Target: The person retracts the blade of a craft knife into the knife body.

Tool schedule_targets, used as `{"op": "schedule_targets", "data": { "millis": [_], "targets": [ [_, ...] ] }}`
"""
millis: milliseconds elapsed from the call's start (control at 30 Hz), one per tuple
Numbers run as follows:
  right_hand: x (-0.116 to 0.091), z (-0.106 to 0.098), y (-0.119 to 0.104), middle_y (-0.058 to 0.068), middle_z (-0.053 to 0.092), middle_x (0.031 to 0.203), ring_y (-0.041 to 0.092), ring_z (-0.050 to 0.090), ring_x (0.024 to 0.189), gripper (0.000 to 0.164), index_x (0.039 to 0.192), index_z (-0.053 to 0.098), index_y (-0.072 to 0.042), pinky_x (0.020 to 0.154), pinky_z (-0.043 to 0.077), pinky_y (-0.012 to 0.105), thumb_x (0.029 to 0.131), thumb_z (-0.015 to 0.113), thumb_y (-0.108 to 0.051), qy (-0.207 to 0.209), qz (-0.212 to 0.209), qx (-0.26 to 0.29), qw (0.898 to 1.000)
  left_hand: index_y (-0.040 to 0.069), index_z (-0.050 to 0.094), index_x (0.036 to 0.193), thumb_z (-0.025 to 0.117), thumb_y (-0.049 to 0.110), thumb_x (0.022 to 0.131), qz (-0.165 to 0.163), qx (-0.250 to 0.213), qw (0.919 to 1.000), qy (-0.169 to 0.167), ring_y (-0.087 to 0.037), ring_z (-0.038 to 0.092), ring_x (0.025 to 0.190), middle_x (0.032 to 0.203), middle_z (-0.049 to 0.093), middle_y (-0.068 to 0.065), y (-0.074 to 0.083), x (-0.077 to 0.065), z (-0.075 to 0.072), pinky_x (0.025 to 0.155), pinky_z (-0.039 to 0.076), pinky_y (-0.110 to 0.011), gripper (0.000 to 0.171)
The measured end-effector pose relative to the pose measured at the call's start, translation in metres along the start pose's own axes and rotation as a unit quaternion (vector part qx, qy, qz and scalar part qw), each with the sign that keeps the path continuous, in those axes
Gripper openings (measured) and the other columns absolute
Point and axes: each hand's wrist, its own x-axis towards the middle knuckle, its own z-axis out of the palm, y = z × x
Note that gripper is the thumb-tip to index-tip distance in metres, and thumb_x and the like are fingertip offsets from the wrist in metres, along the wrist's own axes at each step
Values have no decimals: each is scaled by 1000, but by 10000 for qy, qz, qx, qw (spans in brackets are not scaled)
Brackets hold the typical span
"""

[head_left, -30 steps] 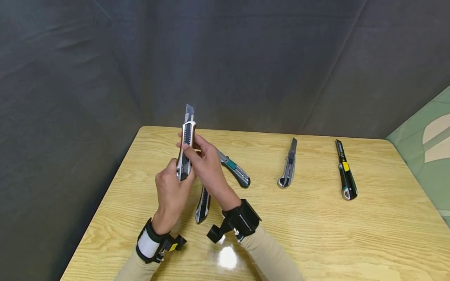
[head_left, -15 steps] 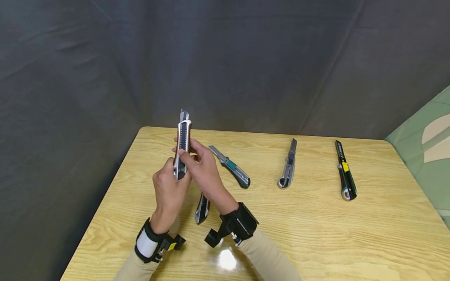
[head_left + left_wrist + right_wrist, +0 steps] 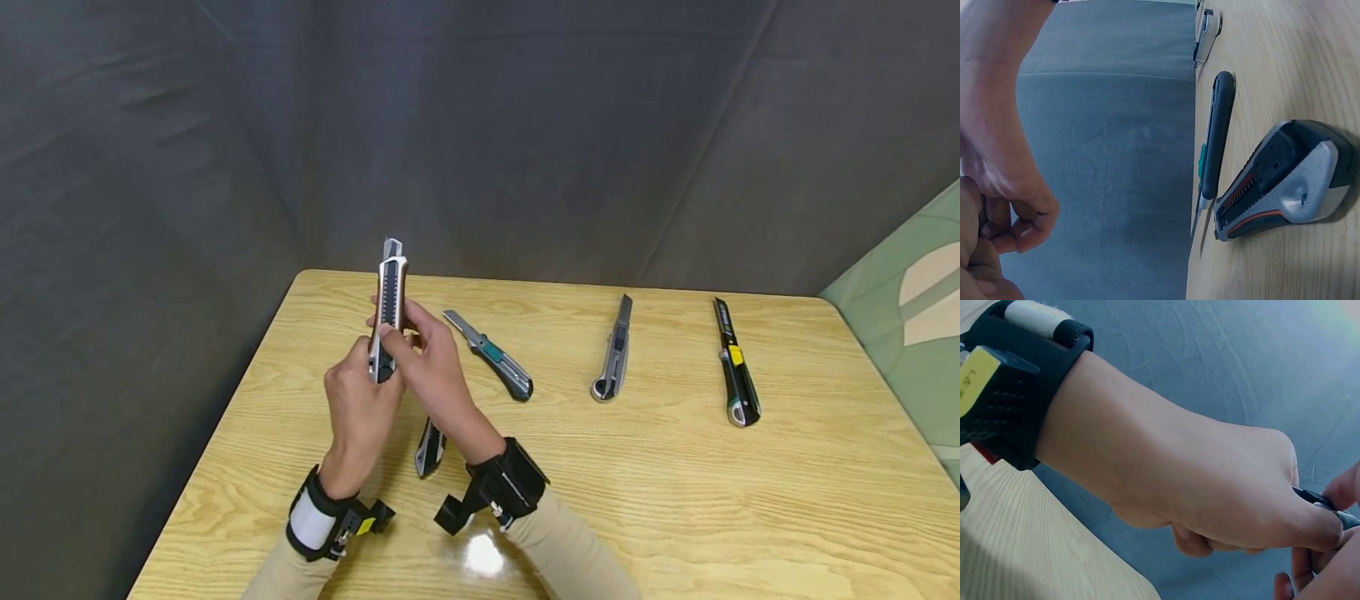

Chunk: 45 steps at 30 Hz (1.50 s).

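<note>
A silver and black snap-off utility knife (image 3: 391,292) is held upright over the table's left part, a short length of blade showing at its top. My left hand (image 3: 362,408) grips the lower end of its handle. From the other side my right hand (image 3: 442,379) holds it, thumb on the front of the body and fingers behind. In the right wrist view the knife (image 3: 1329,509) shows only in part between the hands. Below my right forearm lies another black and silver utility knife (image 3: 1285,181), partly hidden in the head view. A utility knife with a teal slider (image 3: 491,354) lies behind it.
Farther right on the wooden table (image 3: 600,500) lie a grey utility knife (image 3: 615,350) and a black one with a yellow slider (image 3: 737,367). A dark cloth (image 3: 480,150) hangs behind the table, and a green patterned surface (image 3: 922,283) borders its right side.
The blade has drawn back into the handle, leaving less of it out. My right thumb has slid down the knife's body, and both hands have shifted slightly left with it.
</note>
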Motion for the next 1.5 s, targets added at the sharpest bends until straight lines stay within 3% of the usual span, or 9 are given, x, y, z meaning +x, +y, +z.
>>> {"op": "schedule_targets", "data": {
  "millis": [300,500,700,900,1067,1300,1500],
  "targets": [
    [-6,2,3,1,66,130,12,53,107,41,138,59,-15,90,38,32,97,56,-15,-48,40,122,9999,0,67,94,75,24,90,149,14,9999,73,-10,41,46,57,56,-5,-1,3,-1,42,31,-25,26],
    [-5,2,2,0,65,132,14,50,100,41,138,59,-14,82,34,30,97,57,-15,-92,-32,-16,10000,0,67,95,76,24,89,122,-38,9998,141,-10,43,46,59,59,-5,-2,4,-1,42,31,-23,26],
    [-5,3,-1,5,63,136,12,50,106,41,138,58,-8,86,34,31,97,55,-8,-48,109,66,9999,0,67,94,76,23,89,122,23,9998,132,-10,42,46,57,56,-4,-2,5,0,42,30,-22,25],
    [-10,3,-22,14,61,138,14,49,104,42,138,55,1,85,34,30,96,53,-1,-102,240,132,9996,0,68,98,76,24,89,60,-30,10000,48,-10,42,45,58,58,-4,-2,4,0,41,30,-22,27],
    [-12,3,-29,16,63,134,13,52,106,41,136,57,2,89,36,30,95,54,-1,-108,359,210,9991,2,67,93,75,30,90,-113,-17,9999,-38,-10,43,44,56,54,-2,-4,2,0,40,31,-23,29],
    [-9,1,-28,16,64,131,13,52,106,39,134,59,2,90,37,30,95,55,-1,-122,552,51,9984,4,65,91,75,33,90,-220,-15,9997,-100,-10,42,44,55,52,-1,-5,-1,0,41,31,-24,30],
    [-3,-4,-7,12,66,123,14,50,101,38,133,62,-7,86,38,31,96,58,-7,-101,539,-77,9985,5,63,87,76,30,89,-182,16,9997,-130,-10,40,44,54,49,0,-3,0,3,41,31,-25,28]
  ]
}}
